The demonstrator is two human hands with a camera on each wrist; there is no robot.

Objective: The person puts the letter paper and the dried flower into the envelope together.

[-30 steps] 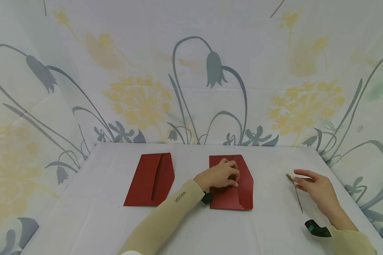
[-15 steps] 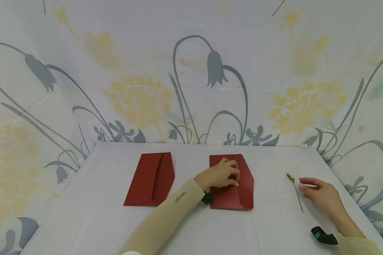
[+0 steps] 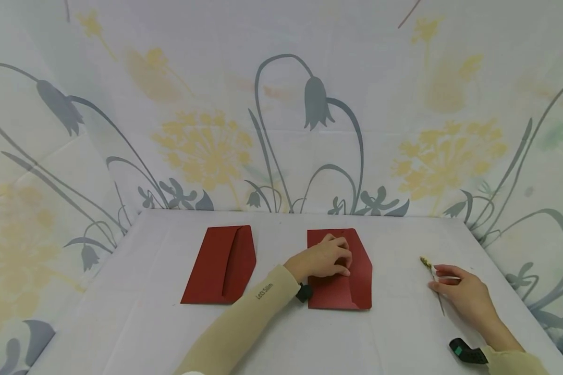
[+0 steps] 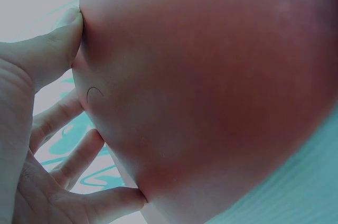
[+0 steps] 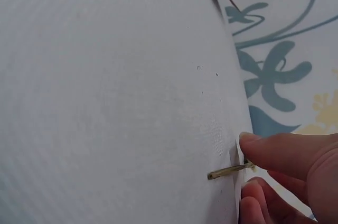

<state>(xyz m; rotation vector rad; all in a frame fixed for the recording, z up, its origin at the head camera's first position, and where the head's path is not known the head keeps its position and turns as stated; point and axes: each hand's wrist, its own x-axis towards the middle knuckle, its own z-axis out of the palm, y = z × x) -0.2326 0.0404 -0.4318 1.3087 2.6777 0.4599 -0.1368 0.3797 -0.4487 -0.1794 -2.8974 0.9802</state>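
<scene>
My left hand (image 3: pixel 326 257) rests on the middle red envelope (image 3: pixel 363 286), with its fingertips and thumb spread on the paper. In the left wrist view the red paper (image 4: pixel 185 97) fills most of the picture, and the left fingers (image 4: pixel 76 160) touch it. On the right, my right hand (image 3: pixel 466 294) pinches a thin dried flower stem (image 3: pixel 441 307) whose yellow-green head (image 3: pixel 424 262) points up and left. A small whitish piece shows beside the fingertips. In the right wrist view the cut stem end (image 5: pixel 219 173) sticks out between thumb and fingers.
Another red envelope (image 3: pixel 211 265) lies to the left with its flap side up, partly overlapped by my left sleeve (image 3: pixel 248 317). A white cloth (image 3: pixel 122 323) covers the table. Behind it hangs a flower-printed curtain (image 3: pixel 286 156).
My right hand drew back to the right from the flower, then came back in and now pinches the stem. The left hand and both envelopes have stayed in place.
</scene>
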